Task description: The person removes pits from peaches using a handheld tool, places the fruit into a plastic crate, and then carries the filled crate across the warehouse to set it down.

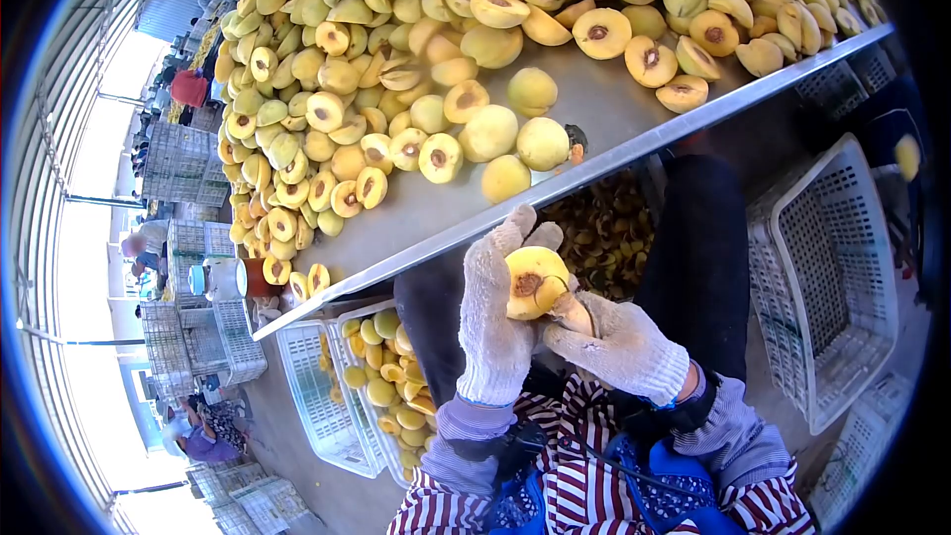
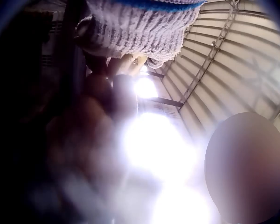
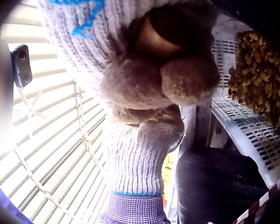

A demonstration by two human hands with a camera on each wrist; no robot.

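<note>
The left hand (image 1: 493, 312), in a glove, grips a yellow fruit (image 1: 543, 264) above the lap, near the edge of the metal table (image 1: 416, 208). The right hand (image 1: 629, 347), also gloved, clasps a small tool (image 1: 573, 315), its dark curved end at the fruit's cut face. I think the tool could slip on wet flesh and hurt the left fingers; too strong a squeeze could crush the fruit, and too loose could drop it.
</note>
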